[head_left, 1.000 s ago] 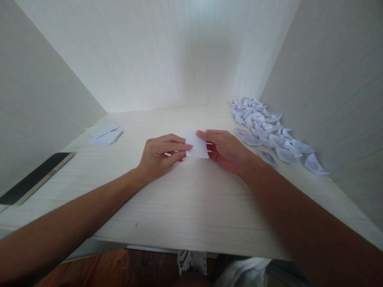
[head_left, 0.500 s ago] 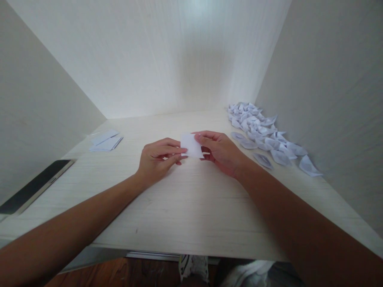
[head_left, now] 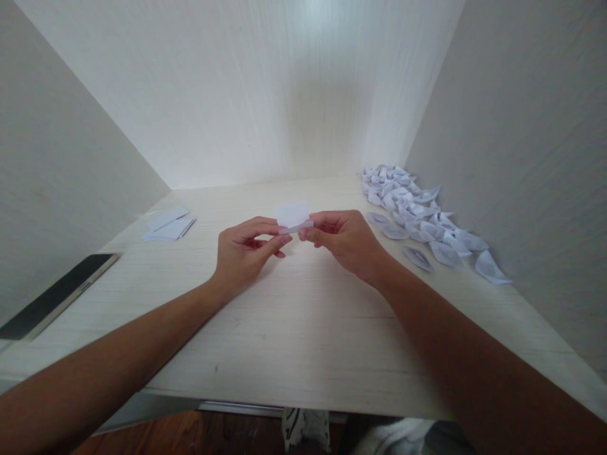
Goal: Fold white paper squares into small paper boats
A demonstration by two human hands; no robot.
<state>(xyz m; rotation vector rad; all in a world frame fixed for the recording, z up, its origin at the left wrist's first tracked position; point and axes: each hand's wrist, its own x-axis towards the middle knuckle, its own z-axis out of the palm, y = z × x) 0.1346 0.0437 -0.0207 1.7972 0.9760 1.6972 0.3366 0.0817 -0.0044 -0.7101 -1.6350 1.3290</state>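
As seen in the head view, a small white paper is held by both hands over the middle of the pale table. Its left end is pinched between the thumb and fingers of the left hand, and its right end is pinched by the right hand, whose thumb is placed at the near edge. Along that near edge a narrow strip is turned up, while the broader part of the paper is left flat on the far side. The two hands are kept apart, with the fingertips separated only by the paper; some of the lower fingers are curled beneath, and whether the table is touched by them cannot be told.

At the right, near the right side wall, many folded white paper pieces are heaped at the far end and spread more loosely toward the near side. One pointed piece is set nearest the wall, and one flatter piece is set slightly apart, toward the right forearm. At the left, a few flat white sheets are laid overlapping. Nearer and farther left, a dark flat object with a light edge is placed. Below the near table edge, a patterned shoe is partly seen above the reddish-brown floor.
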